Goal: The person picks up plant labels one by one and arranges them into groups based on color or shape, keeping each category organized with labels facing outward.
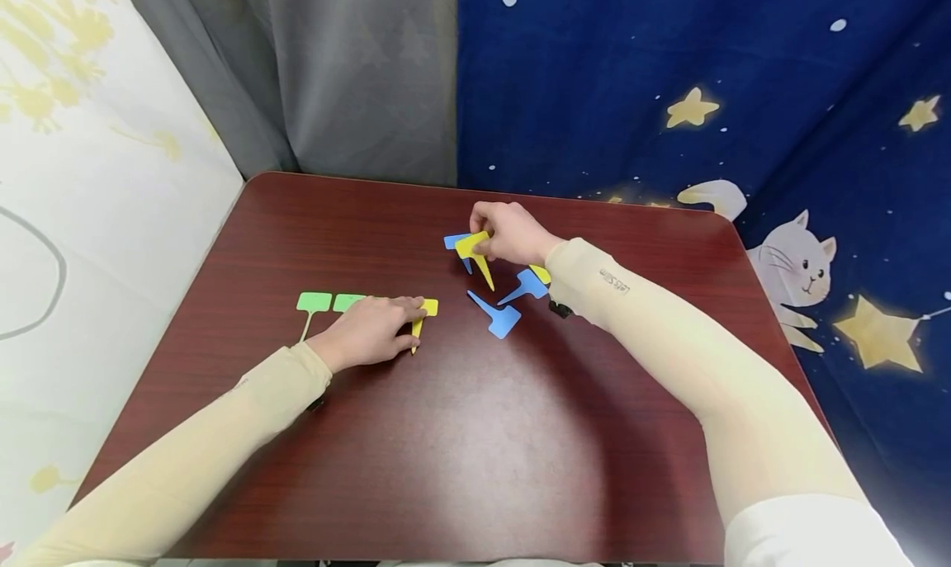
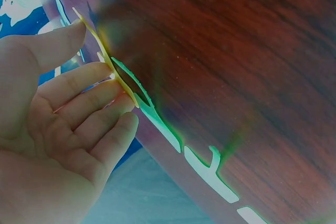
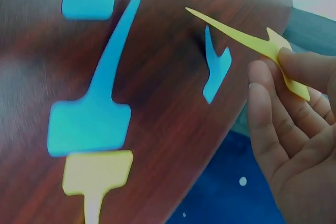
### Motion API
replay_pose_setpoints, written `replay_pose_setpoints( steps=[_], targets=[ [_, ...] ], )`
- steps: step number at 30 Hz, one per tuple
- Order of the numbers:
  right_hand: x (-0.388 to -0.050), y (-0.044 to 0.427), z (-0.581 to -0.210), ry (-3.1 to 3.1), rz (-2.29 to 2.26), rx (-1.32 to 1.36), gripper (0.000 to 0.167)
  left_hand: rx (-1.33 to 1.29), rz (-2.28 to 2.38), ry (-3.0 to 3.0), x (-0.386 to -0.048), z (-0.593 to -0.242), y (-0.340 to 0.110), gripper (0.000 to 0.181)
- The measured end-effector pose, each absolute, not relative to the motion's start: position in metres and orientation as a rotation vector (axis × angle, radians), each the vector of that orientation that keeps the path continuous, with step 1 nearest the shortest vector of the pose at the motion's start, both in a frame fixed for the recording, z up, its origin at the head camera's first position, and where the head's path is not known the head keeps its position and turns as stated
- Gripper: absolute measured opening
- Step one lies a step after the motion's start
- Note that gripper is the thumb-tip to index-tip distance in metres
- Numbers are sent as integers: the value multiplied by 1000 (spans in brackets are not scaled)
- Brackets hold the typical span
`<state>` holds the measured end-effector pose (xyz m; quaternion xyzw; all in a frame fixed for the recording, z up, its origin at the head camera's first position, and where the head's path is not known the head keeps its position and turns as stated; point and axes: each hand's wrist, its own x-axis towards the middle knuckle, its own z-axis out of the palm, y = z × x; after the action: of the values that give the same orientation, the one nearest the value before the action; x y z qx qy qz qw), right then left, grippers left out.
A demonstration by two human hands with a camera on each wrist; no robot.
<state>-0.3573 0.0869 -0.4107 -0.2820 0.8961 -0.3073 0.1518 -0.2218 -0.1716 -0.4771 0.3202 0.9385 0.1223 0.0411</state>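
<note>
My right hand [image 1: 513, 233] pinches a yellow T-shaped plant label [image 1: 472, 245] between thumb and fingers, its pointed stem sticking out. Beside it is a blue label [image 1: 456, 242], partly covered by the yellow one in the head view. My left hand [image 1: 371, 329] touches another yellow label [image 1: 429, 307] on the table, thumb near its stem and fingertips at its head. Green labels [image 1: 314, 302] lie in a row to its left; in the left wrist view one green label [image 2: 165, 129] sits right beside the yellow one.
Two more blue labels [image 1: 505, 323] lie mid-table, near the right forearm. Another yellow label [image 3: 98, 171] is partly hidden by that sleeve in the head view. The dark red wooden table [image 1: 446, 468] backs onto grey and blue curtains [image 1: 594, 80].
</note>
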Motion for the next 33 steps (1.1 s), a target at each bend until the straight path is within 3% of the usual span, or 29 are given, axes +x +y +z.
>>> replay_pose_setpoints(
  steps=[15,20,33],
  targets=[
    [-321,76,-440,2500,-994,-636,15,954,367,2869,-222,-476,-170,45],
    [-309,73,-451,2431,-1036,-583,15,985,345,2890,-221,-473,-166,38],
    [-296,71,-471,2683,-668,-821,15,1044,311,2908,-223,-474,-163,31]
  ],
)
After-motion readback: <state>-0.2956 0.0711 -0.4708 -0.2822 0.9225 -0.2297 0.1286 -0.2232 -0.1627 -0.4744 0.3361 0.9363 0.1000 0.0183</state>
